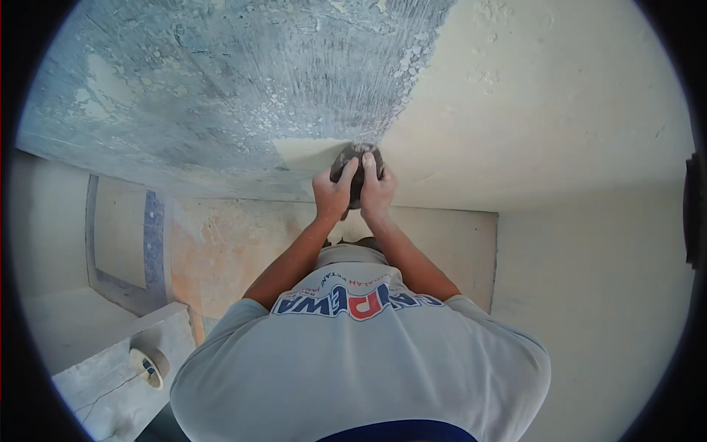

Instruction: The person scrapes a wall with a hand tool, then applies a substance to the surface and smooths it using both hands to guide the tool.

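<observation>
Both my hands are pressed together on a dark rounded rubbing block (pixel 359 157), holding it against the wall in front of me. My left hand (pixel 332 195) grips its left side and my right hand (pixel 378 193) grips its right side. The block sits right where a scraped grey-blue patch of wall (pixel 221 88) meets the smooth cream-coloured surface (pixel 545 110). My forearms reach out from a grey shirt (pixel 353 361) with blue and red lettering. Most of the block is hidden behind my fingers.
A grey ledge (pixel 110 376) at the lower left carries a roll of tape (pixel 149 366). Below the hands is a wall panel with an orange stain (pixel 221 258). A dark fitting (pixel 693 214) sticks out at the right edge.
</observation>
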Demonstrator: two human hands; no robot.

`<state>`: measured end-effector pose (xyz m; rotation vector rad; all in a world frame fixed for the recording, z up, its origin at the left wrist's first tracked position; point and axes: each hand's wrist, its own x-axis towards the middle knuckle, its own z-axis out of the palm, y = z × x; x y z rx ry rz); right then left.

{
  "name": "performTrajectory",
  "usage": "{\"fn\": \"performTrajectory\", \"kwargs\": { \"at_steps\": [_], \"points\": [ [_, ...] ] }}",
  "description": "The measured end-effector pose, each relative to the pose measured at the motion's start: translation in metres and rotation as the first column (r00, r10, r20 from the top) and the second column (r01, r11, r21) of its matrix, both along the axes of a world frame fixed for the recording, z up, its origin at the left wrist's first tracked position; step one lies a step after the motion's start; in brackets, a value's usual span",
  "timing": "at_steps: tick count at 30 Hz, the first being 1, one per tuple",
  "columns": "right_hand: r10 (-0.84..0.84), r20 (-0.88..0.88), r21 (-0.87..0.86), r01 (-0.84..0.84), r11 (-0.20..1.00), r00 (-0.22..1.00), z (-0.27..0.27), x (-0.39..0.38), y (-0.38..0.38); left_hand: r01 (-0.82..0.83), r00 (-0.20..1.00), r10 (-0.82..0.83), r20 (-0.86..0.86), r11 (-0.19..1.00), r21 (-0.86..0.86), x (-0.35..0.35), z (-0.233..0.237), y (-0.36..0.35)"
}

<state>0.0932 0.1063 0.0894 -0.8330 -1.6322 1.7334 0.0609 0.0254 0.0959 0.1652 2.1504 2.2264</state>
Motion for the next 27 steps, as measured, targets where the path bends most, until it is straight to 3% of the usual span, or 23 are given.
{"fn": "performTrajectory", "kwargs": {
  "at_steps": [1, 4, 7, 9, 13, 15, 18, 21, 23, 24, 25, 27],
  "points": [
    [0.024, -0.028, -0.012, -0.024, 1.0, 0.999, 0.005, 0.0, 0.002, 0.02, 1.0, -0.02, 0.014, 1.0, -0.004, 0.001, 0.016, -0.002],
    [0.045, -0.004, 0.076, -0.044, 0.996, 0.999, -0.006, 0.006, 0.003, 0.017, 0.999, -0.015, 0.051, 0.999, -0.048, 0.005, -0.018, -0.003],
    [0.043, 0.081, -0.039, -0.04, 0.998, 0.996, -0.01, 0.005, 0.003, -0.001, 1.0, 0.001, 0.028, 1.0, -0.015, 0.006, -0.018, 0.0],
    [0.008, -0.013, 0.126, -0.007, 0.992, 1.0, 0.016, 0.001, 0.004, -0.01, 1.0, 0.01, 0.001, 1.0, 0.004, 0.004, -0.008, 0.001],
    [-0.007, 0.006, -0.006, 0.007, 1.0, 1.0, 0.002, 0.007, -0.003, 0.022, 0.998, -0.022, 0.059, 1.0, 0.007, 0.006, -0.02, 0.0],
    [0.002, 0.012, 0.001, -0.002, 1.0, 1.0, -0.002, 0.009, 0.001, 0.022, 0.996, -0.023, 0.083, 1.0, 0.004, 0.007, -0.031, 0.0],
    [0.021, 0.008, 0.017, -0.021, 1.0, 1.0, 0.008, 0.006, 0.005, 0.056, 0.994, -0.061, 0.09, 0.997, 0.053, 0.001, 0.012, 0.001],
    [0.015, -0.009, 0.067, -0.015, 0.998, 1.0, 0.0, 0.012, 0.002, 0.044, 0.993, -0.044, 0.107, 0.999, 0.002, 0.008, -0.014, 0.002],
    [-0.01, 0.09, 0.021, 0.008, 1.0, 0.996, -0.007, 0.014, -0.002, 0.054, 0.99, -0.05, 0.134, 0.998, -0.021, 0.007, -0.011, 0.002],
    [-0.011, 0.008, 0.033, 0.011, 0.999, 1.0, -0.01, 0.009, 0.0, 0.049, 0.995, -0.052, 0.086, 0.998, 0.041, 0.003, -0.009, 0.003],
    [-0.015, 0.004, 0.033, 0.015, 0.999, 1.0, 0.006, 0.004, 0.003, 0.047, 0.998, -0.052, 0.044, 0.994, 0.102, 0.001, -0.004, 0.005],
    [0.023, 0.026, 0.026, -0.023, 0.999, 0.999, 0.037, 0.006, 0.004, 0.071, 0.994, -0.076, 0.08, 0.995, 0.067, 0.007, -0.01, -0.003]
  ]
}}
